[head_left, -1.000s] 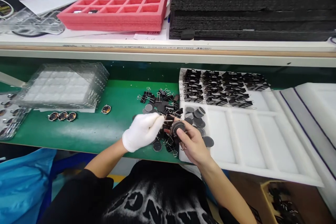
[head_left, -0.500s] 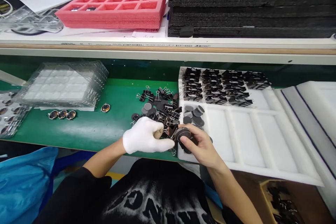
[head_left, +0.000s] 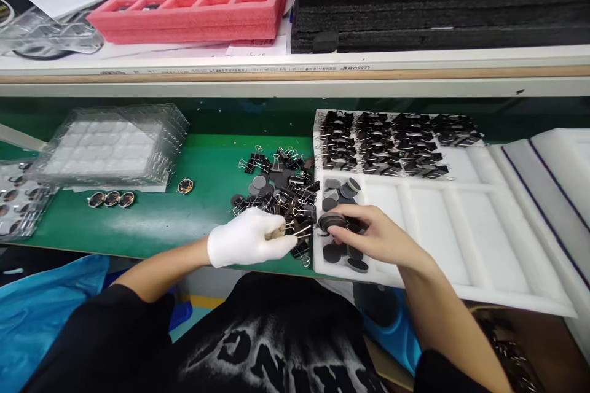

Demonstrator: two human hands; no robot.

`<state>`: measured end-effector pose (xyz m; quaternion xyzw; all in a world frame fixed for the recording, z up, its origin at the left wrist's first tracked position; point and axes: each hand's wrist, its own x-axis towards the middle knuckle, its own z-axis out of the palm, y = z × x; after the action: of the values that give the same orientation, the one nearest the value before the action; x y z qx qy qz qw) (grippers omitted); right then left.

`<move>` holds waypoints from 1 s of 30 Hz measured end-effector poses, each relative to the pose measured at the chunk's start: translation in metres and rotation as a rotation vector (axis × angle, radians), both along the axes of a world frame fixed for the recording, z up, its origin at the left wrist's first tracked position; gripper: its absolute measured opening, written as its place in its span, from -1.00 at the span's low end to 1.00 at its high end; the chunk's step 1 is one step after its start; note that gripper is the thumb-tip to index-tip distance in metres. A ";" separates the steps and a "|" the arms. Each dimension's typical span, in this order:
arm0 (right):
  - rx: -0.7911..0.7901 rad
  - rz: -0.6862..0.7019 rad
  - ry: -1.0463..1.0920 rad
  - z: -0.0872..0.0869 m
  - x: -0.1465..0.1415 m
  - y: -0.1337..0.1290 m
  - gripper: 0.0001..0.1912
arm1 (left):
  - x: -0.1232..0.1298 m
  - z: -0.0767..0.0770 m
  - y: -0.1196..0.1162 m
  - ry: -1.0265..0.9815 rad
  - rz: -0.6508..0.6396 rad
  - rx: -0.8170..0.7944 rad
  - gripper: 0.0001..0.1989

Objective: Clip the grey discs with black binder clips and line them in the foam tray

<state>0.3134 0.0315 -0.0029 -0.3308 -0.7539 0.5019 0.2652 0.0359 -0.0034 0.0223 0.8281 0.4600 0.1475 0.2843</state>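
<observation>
Right hand (head_left: 378,234) has shifted rightward over discs (head_left: 332,253), gripping a round piece (head_left: 332,221); left grip (head_left: 252,237), near clips (head_left: 303,212), unclear.

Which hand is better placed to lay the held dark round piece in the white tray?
Probably the right hand: it holds the dark round piece over the white tray. The gloved left hand is farther away, at the binder clips on the green tabletop.

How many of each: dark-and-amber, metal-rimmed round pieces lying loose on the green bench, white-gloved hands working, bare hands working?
Dark-and-amber round pieces: 4
White-gloved left hand: 1
Bare right hand: 1
Total: 6
</observation>
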 end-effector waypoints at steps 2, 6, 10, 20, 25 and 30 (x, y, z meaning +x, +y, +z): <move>0.000 0.133 -0.048 0.005 0.004 0.008 -0.83 | -0.002 0.002 0.000 0.015 -0.081 0.008 -0.59; 0.024 0.313 -0.066 0.010 0.000 0.014 -0.82 | -0.002 0.005 0.000 0.049 -0.190 0.040 -0.58; 0.076 0.344 -0.077 0.013 -0.007 0.011 -0.84 | -0.001 0.003 0.001 0.072 -0.245 0.090 -0.56; 0.870 0.042 -0.219 0.005 0.001 -0.002 -0.81 | 0.013 0.012 0.011 -0.049 -0.006 -0.381 -0.50; 1.194 -0.205 -0.206 -0.004 0.010 -0.007 -0.47 | 0.035 0.012 0.021 -0.291 0.084 -0.693 -0.42; 0.372 -0.254 -0.080 -0.006 0.033 -0.013 0.06 | 0.045 0.009 0.026 -0.234 0.087 -0.506 -0.57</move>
<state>0.3465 0.0187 -0.0089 -0.3881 -0.7958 0.3034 0.3523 0.0813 0.0230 0.0317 0.6879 0.4813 0.1346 0.5264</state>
